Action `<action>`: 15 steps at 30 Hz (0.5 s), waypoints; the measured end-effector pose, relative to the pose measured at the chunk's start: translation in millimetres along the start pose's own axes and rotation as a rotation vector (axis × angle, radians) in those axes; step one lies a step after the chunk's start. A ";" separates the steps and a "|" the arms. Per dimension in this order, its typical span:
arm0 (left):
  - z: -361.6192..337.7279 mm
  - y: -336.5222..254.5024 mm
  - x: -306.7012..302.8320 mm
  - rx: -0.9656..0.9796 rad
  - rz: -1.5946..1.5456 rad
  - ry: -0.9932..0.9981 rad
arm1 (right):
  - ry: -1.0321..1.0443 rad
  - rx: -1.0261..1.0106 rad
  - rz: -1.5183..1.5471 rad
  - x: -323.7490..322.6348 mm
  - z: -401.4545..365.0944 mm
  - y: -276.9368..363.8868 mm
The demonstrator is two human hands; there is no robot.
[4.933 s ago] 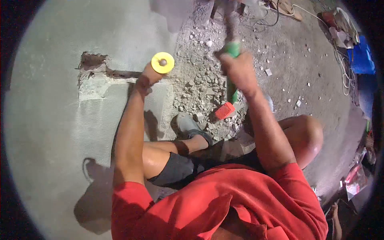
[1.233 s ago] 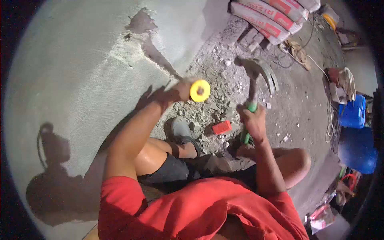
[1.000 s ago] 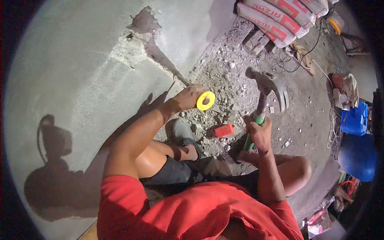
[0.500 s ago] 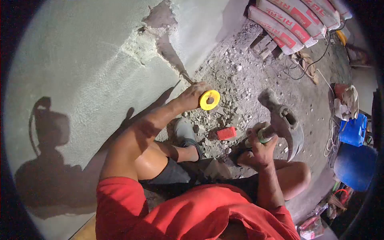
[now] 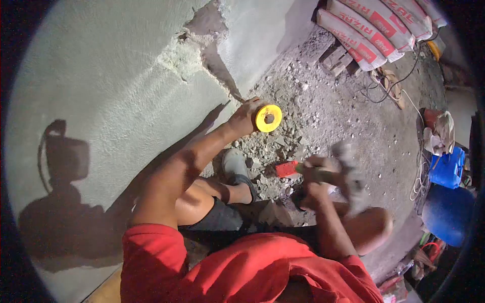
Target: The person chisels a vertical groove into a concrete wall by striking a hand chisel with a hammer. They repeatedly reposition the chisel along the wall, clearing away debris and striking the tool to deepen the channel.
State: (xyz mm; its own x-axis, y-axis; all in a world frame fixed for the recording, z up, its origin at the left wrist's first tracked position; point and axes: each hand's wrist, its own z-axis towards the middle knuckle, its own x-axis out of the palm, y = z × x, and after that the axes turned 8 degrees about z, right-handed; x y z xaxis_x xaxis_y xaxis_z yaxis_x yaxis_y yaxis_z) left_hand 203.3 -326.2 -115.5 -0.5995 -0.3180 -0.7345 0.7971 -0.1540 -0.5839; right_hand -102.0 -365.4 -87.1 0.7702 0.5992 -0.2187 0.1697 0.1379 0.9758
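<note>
My left hand (image 5: pixel 245 116) is wrapped round a chisel whose round yellow guard (image 5: pixel 275 119) faces me. The chisel's far end points at the base of the wall (image 5: pixel 126 101), by a broken-out gap (image 5: pixel 214 60) in the plaster. In my right hand (image 5: pixel 317 189) is a claw hammer (image 5: pixel 348 177), its head smeared by motion. The hammer's green handle end lies in front of a small red block (image 5: pixel 286 169) on the rubble. Hammer and chisel are apart.
Broken rubble (image 5: pixel 283 136) covers the floor along the wall. Stacked cement bags (image 5: pixel 364 30) stand at the upper right, with cables beside them. A blue jerrycan (image 5: pixel 447 166) and a round blue container (image 5: pixel 448 212) are at the right. My feet and knees flank the rubble.
My right hand has swung the hammer left and turned it, so its handle end now points toward the red block. The chisel hand keeps nearly the same place at the wall.
</note>
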 end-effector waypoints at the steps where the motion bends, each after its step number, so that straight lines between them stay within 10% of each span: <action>1: 0.2 -0.9 -0.8 -0.003 -0.015 -0.041 | 0.063 0.081 -0.046 8.1 4.4 -20.1; 7: -17.6 -12.2 4.9 -0.157 -0.127 0.036 | 0.075 0.279 0.001 18.6 27.4 -13.0; 11: -13.1 1.5 5.9 -0.036 0.065 0.014 | 0.115 -0.182 -0.026 3.3 10.3 29.9; 14: -9.9 -1.9 -1.7 -0.200 -0.117 0.067 | 0.184 0.231 -0.023 25.3 22.8 -16.3; 15: -4.6 6.5 4.1 0.111 0.073 -0.112 | 0.251 0.523 -0.204 29.3 33.9 -13.8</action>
State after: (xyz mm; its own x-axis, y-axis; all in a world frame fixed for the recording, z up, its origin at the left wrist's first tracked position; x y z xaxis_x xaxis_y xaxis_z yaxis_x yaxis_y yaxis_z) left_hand 205.7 -324.2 -124.0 -0.5325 -0.4335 -0.7270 0.8453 -0.2268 -0.4838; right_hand -60.8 -376.5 -106.8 0.5326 0.7779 -0.3335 0.6268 -0.0976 0.7731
